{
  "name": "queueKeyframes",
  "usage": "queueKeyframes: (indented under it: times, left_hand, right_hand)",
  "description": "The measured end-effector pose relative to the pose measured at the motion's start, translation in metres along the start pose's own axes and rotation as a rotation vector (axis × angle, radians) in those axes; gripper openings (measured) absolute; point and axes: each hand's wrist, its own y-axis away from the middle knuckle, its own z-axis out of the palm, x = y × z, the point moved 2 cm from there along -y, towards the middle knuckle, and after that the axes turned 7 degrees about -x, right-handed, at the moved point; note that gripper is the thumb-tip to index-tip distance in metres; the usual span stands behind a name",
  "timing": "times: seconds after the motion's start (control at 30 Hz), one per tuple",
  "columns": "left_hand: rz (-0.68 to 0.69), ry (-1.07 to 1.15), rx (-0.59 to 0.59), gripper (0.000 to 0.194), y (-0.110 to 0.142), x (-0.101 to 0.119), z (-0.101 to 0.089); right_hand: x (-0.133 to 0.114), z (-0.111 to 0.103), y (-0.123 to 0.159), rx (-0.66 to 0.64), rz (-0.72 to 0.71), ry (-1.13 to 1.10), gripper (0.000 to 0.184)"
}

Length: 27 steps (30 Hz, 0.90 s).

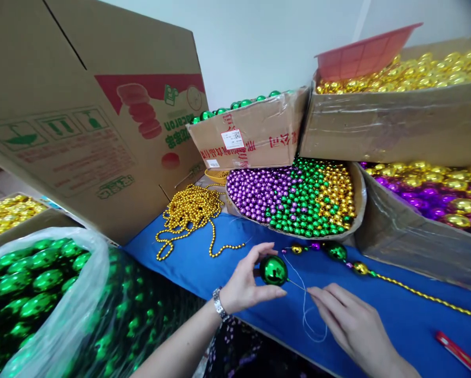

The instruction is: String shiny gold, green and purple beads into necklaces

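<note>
My left hand point(245, 281) pinches a large shiny green ball point(273, 270) just above the blue cloth point(219, 262). A thin white thread point(305, 304) runs out of the ball and loops on the cloth. My right hand point(351, 323) has its fingertips closed on that thread beside the ball. Behind the ball lies a partly strung row of beads point(335, 252): gold, purple, a larger green one, another gold, then a gold bead chain point(428, 296) trailing right.
A tray of purple, green and gold beads point(298, 197) sits behind the hands. A gold bead strand pile point(190, 210) lies at left. A bag of green balls point(34, 283) is at near left. Cardboard boxes point(396, 121) of balls ring the cloth. A red tool point(458, 354) lies at right.
</note>
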Motion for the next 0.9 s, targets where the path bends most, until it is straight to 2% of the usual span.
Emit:
queueKeyframes:
  times: [0.1,0.2,0.37,0.5,0.67,0.9]
  left_hand:
    - [0.005,0.283,0.085,0.077,0.0,-0.012,0.015]
    - [0.019,0.405,0.107,0.077,0.0,-0.017,0.023]
    - [0.029,0.303,0.113,0.079,0.001,-0.013,0.026]
    - [0.037,0.346,0.093,0.08,0.0,-0.014,0.028]
    - [0.048,0.286,0.076,0.081,-0.001,-0.013,0.032]
    - [0.032,0.281,0.073,0.069,-0.007,-0.014,0.035]
  right_hand:
    - [-0.005,0.008,-0.001,-0.027,0.016,-0.189,0.022]
    - [-0.004,0.015,0.003,-0.038,0.052,-0.319,0.02]
    - [0.0,0.023,0.01,-0.019,0.056,-0.364,0.022]
    - [0.002,0.027,0.013,-0.035,0.103,-0.447,0.023]
    - [0.004,0.033,0.016,-0.039,0.122,-0.458,0.023]
    - [0.01,0.035,0.022,-0.049,0.126,-0.492,0.022]
